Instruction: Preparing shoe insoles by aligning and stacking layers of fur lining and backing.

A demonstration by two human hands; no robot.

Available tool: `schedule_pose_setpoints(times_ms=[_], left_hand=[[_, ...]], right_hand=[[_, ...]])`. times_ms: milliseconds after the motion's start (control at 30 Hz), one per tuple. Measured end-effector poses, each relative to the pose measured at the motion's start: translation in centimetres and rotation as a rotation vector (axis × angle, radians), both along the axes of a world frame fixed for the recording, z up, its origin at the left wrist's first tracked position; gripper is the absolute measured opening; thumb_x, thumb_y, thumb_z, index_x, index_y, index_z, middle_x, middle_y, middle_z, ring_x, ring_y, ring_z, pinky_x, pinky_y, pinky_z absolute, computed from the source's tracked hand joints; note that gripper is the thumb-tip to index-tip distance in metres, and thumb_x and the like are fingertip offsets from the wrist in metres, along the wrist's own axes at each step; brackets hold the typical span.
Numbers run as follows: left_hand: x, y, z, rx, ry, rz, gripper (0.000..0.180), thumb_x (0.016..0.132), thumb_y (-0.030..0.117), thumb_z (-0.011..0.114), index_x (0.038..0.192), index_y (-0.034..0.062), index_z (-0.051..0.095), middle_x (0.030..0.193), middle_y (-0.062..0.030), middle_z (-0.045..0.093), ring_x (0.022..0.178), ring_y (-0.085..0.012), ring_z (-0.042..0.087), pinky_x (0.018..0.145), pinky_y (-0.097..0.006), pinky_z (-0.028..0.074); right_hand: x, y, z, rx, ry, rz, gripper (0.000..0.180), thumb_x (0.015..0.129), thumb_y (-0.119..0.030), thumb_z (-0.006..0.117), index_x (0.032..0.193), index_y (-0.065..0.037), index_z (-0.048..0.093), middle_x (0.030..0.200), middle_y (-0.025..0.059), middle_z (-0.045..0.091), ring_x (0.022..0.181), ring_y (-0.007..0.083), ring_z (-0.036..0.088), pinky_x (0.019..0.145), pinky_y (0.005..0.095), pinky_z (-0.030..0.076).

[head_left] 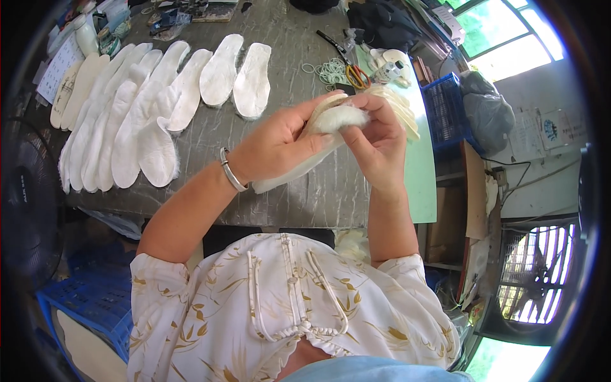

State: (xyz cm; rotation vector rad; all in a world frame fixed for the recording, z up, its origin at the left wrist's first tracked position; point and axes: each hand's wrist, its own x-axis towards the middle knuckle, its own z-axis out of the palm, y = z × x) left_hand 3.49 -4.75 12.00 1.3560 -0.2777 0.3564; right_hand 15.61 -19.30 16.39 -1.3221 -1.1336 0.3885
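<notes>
Between my two hands, above the middle of the table, is a white fleecy shoe insole (340,119), bent over at its far end. My left hand (280,137) is closed round it, thumb on top, with a pale flat part reaching back below the palm. With thumb and fingers my right hand (377,137) pinches the fluffy far end. Two more white insoles (252,79) lie side by side beyond my left hand. A long overlapping row of fleecy insoles (127,121) covers the table's left part.
Orange-handled scissors (358,76) and a heap of pale rubber bands (331,71) lie beyond my hands. Cream insole pieces (398,108) rest on a green sheet (420,184) at right. Blue crates (449,111) stand beside the table; a black fan (28,204) is at left.
</notes>
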Motion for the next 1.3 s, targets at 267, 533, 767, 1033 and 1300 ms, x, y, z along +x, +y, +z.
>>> schedule_pose_setpoints(times_ms=[267, 533, 767, 1033, 1300], left_hand=[[-0.2, -0.4, 0.2, 0.030, -0.030, 0.079, 0.053, 0.102, 0.015, 0.051, 0.150, 0.0015, 0.032, 0.134, -0.0060, 0.054, 0.120, -0.0103, 0.050, 0.103, -0.026, 0.040], [-0.7, -0.6, 0.0, 0.110, -0.108, 0.327, 0.043, 0.101, 0.011, 0.044, 0.143, 0.0016, 0.045, 0.124, -0.0098, 0.063, 0.110, -0.0136, 0.058, 0.096, -0.027, 0.045], [-1.7, -0.4, -0.3, 0.139, -0.093, 0.331, 0.043, 0.101, 0.009, 0.042, 0.142, -0.0016, 0.044, 0.136, -0.0125, 0.057, 0.120, -0.0163, 0.056, 0.102, -0.030, 0.043], [-2.5, 0.3, 0.2, 0.011, -0.151, 0.313, 0.043, 0.104, 0.017, 0.041, 0.141, -0.0060, 0.040, 0.140, -0.0220, 0.051, 0.127, -0.0254, 0.052, 0.108, -0.037, 0.039], [-2.4, 0.6, -0.7, -0.069, -0.212, 0.230, 0.043, 0.102, 0.016, 0.044, 0.138, -0.0070, 0.040, 0.139, -0.0244, 0.049, 0.129, -0.0299, 0.049, 0.111, -0.043, 0.034]], right_hand=[[-0.9, 0.1, 0.6, -0.009, -0.032, -0.050, 0.032, 0.082, 0.010, 0.062, 0.112, 0.002, 0.057, 0.107, 0.0050, 0.061, 0.099, 0.0108, 0.059, 0.085, 0.0244, 0.048], [-2.3, -0.2, 1.0, 0.038, -0.109, -0.038, 0.038, 0.085, 0.002, 0.066, 0.122, 0.003, 0.055, 0.113, 0.0083, 0.063, 0.105, 0.0134, 0.061, 0.090, 0.0274, 0.049], [-3.7, -0.1, 0.3, 0.091, -0.049, -0.124, 0.027, 0.088, -0.003, 0.062, 0.113, 0.004, 0.063, 0.096, 0.0102, 0.071, 0.086, 0.0113, 0.067, 0.079, 0.0264, 0.055], [-4.0, -0.8, 0.8, -0.002, -0.001, -0.171, 0.028, 0.086, -0.001, 0.068, 0.114, 0.006, 0.064, 0.101, 0.0103, 0.070, 0.095, 0.0132, 0.067, 0.086, 0.0264, 0.054], [-2.5, 0.8, 0.1, 0.089, -0.209, -0.172, 0.010, 0.083, -0.006, 0.070, 0.091, 0.000, 0.070, 0.085, 0.0097, 0.070, 0.076, 0.0189, 0.069, 0.070, 0.0289, 0.055]])
